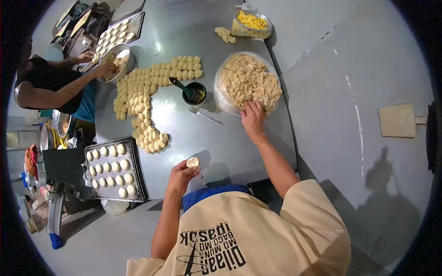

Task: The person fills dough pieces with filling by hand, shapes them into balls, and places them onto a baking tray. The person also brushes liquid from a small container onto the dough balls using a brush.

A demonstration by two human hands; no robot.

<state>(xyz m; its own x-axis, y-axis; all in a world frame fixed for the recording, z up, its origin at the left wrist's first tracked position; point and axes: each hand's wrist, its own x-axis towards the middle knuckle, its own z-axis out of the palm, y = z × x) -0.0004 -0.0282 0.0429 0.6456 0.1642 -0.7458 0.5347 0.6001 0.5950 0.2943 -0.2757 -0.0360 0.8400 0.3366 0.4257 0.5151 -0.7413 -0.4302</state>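
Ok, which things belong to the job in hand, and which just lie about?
Likely job: flattened white dough round in left hand; chunky beige mixture at right hand; pale dough balls.
Apparently lying about: silver metal fork; flat beige panel.

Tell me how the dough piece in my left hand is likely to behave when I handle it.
The dough piece is probably soft, since it looks like uncooked dough. It's likely light, as the left hand holds it up by its edge. It seems unlikely to roll if laid flat, given its flattened shape.
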